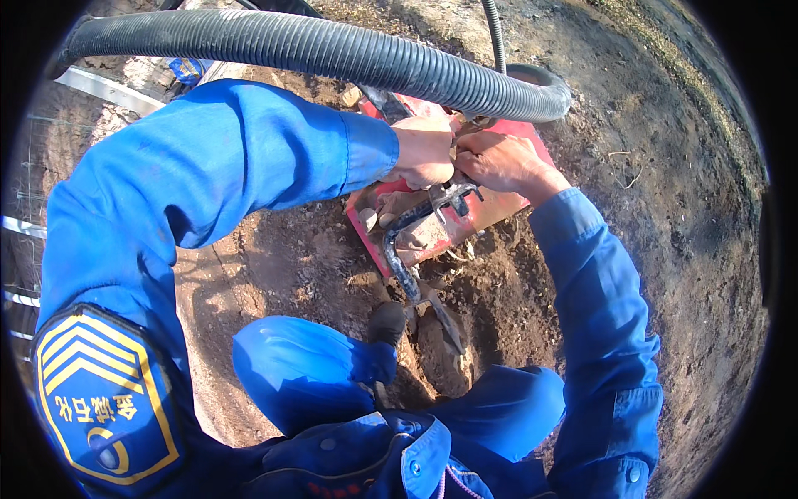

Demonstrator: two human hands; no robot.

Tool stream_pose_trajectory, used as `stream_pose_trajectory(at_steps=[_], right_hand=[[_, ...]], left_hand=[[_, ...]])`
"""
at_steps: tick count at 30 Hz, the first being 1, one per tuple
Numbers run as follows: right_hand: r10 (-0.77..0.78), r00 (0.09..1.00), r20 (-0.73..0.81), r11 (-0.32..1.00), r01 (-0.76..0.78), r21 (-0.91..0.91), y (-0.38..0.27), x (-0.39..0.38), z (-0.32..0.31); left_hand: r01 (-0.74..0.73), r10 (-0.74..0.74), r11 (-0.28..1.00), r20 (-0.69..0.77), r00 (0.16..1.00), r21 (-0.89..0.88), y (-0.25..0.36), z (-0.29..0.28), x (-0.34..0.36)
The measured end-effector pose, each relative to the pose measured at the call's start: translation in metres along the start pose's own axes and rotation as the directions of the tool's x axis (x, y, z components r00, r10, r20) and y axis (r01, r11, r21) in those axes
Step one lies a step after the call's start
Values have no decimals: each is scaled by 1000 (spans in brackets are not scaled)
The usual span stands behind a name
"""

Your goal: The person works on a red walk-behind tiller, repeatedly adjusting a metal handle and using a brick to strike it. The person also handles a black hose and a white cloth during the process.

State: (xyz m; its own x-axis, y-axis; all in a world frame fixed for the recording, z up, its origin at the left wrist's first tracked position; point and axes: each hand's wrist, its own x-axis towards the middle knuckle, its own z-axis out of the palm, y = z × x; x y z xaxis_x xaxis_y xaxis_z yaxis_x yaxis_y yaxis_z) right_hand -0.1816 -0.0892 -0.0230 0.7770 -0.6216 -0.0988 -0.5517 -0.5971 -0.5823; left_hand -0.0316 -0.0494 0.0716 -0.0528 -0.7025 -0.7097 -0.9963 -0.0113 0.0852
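Observation:
My left hand (424,151) is closed in a fist over the middle of a dirty red metal box or plate (489,209). Right beside it, my right hand (505,163) has its fingers curled around the same spot. Whatever the fingers grip is hidden between them; a bit of brownish metal (475,125) shows just beyond. Close below the hands sits a grey metal bracket (451,200). From there a bent black bar (396,249) runs toward me, down to the soil. Stones and dirt lie on the red surface.
A thick black corrugated hose (316,46) arches across the far side, close over my hands. A thinner ribbed hose (495,33) comes down at its right. Loose soil (515,291) surrounds the red metal. My dark shoe (387,323) stands near the bar's lower end.

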Motion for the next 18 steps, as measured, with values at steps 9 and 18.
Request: stream_pose_trajectory(at_steps=[9, 18], right_hand=[[82, 995, 56, 995, -85, 50, -1, 4, -1], [105, 993, 54, 991, -109, 76, -10, 0, -9]], left_hand=[[-97, 97, 995, -18, 995, 30, -5, 0, 0], [-107, 112, 993, -103, 988, 54, 5, 3, 0]])
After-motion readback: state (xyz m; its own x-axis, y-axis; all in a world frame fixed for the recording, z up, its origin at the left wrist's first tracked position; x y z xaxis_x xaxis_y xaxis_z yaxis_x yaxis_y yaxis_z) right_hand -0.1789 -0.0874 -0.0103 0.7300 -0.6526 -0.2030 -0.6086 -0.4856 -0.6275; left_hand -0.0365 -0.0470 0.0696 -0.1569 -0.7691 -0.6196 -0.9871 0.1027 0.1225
